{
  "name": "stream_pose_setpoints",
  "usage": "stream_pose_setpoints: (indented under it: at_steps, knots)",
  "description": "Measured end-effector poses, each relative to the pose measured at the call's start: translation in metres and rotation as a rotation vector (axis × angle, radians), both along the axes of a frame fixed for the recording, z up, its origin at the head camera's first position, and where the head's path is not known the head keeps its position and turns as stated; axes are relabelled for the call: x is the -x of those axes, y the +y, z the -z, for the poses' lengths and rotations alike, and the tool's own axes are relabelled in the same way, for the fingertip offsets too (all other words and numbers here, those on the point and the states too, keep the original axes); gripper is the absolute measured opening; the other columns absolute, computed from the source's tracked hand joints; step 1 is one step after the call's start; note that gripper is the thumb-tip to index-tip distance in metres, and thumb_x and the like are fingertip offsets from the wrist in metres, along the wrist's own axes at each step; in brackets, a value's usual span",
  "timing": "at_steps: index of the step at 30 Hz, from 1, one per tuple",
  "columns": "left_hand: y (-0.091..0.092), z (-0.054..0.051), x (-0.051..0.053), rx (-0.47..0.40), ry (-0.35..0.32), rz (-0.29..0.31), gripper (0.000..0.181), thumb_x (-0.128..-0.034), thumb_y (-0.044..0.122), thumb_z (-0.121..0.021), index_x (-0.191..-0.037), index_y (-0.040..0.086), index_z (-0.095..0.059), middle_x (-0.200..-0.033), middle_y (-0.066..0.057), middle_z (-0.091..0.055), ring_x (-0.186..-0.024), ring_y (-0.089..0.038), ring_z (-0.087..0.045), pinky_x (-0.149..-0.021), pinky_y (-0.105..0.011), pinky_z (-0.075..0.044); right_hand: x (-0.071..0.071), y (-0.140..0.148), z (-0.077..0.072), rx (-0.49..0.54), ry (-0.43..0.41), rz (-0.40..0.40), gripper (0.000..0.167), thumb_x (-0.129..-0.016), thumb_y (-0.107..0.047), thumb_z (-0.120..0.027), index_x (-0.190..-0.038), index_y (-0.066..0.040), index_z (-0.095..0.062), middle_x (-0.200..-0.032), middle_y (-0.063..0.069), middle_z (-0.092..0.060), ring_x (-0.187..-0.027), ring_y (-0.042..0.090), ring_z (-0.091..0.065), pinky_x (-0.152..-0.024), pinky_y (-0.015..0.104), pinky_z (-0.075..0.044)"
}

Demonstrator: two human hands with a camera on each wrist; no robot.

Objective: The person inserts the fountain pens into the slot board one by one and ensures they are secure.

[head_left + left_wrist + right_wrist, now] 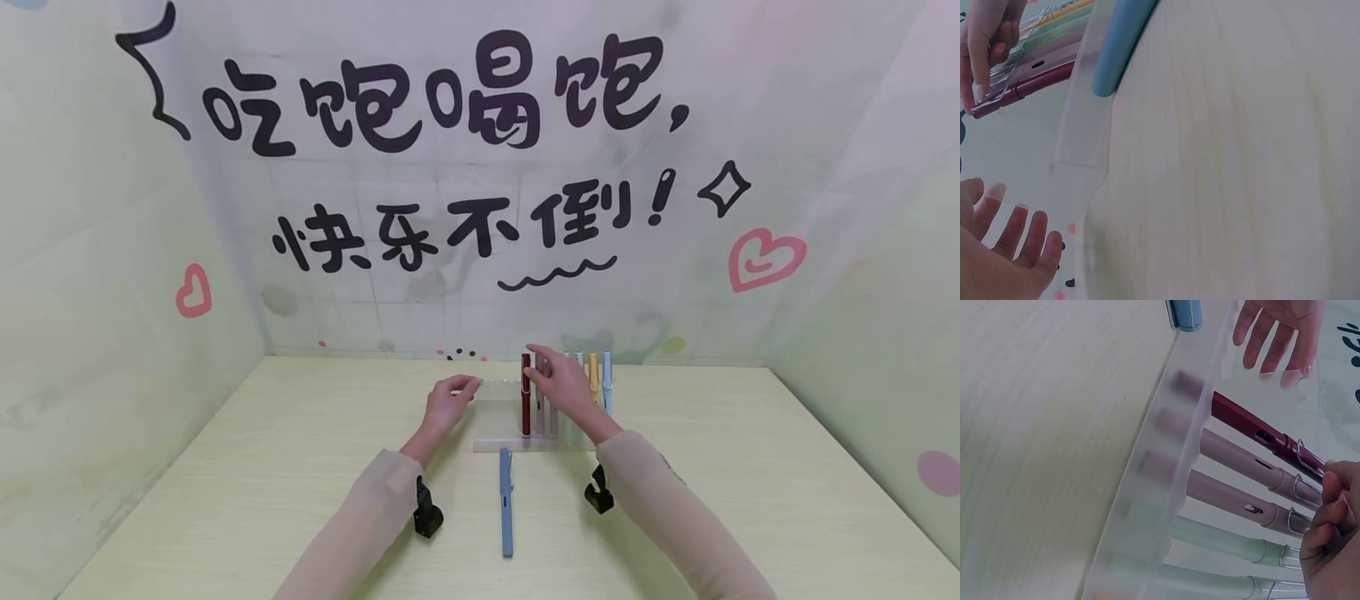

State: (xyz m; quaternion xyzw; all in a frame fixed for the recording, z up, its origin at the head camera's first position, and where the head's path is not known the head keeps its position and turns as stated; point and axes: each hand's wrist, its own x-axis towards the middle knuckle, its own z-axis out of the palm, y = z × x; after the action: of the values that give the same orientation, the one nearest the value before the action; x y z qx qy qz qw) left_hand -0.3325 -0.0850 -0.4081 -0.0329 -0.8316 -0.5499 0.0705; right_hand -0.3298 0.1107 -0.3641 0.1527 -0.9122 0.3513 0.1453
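Note:
A clear pen rack [495, 446] stands upright on the table, with a row of pens in its right part. My left hand [450, 403] holds the rack's upper left corner, its thumb and fingertips on the see-through panel. At the left end of the row is a dark red pen [1247, 425] with a metal clip; my right hand [564, 383] pinches the top of its cap between thumb and index finger. Next to it stand two mauve pens [1235, 500], then pale green pens [1222, 539]. A blue pen [506, 504] lies lengthwise on the table before the rack.
Further right in the rack are a yellow pen [594, 375] and a light blue pen [607, 383]. Behind the wooden table [262, 467] hangs a printed cloth [420, 317], with more cloth at both sides. Black wrist mounts [427, 512] hang below both sleeves.

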Motion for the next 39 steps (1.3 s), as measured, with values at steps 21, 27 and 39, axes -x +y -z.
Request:
stream_pose_setpoints:
  at_steps: [21,27,39]
  knots:
    - [0.0,0.0,0.002,-0.015,-0.032,0.014,0.031,-0.0881,0.029,-0.054,-0.104,0.005,-0.063,-0.091,-0.005,-0.06,-0.082,-0.018,-0.056,-0.068,-0.03,-0.046,-0.043,0.006,0.029,0.04,-0.128,-0.213,0.012,-0.083,-0.013,-0.062,-0.093,-0.006,-0.064,-0.057,-0.003,-0.05,-0.049,0.011,-0.045,-0.043,0.024,-0.036]
    - [0.0,0.0,0.0,-0.01,-0.019,0.008,0.03,-0.0882,0.027,-0.054,-0.103,0.003,-0.064,-0.09,-0.007,-0.06,-0.081,-0.019,-0.056,-0.066,-0.031,-0.046,-0.051,0.003,0.042,0.022,-0.248,-0.317,0.01,-0.083,-0.011,-0.061,-0.091,-0.005,-0.063,-0.064,0.002,-0.058,-0.053,0.013,-0.053,-0.045,0.026,-0.043]
    - [-0.001,0.0,0.001,-0.004,-0.022,0.007,0.03,-0.0881,0.028,-0.054,-0.103,0.003,-0.064,-0.09,-0.006,-0.061,-0.081,-0.019,-0.057,-0.067,-0.031,-0.046,-0.063,-0.021,0.048,-0.154,-0.26,-0.299,0.022,-0.078,-0.023,-0.067,-0.091,-0.008,-0.058,-0.057,-0.007,-0.051,-0.048,0.007,-0.045,-0.045,0.022,-0.038]
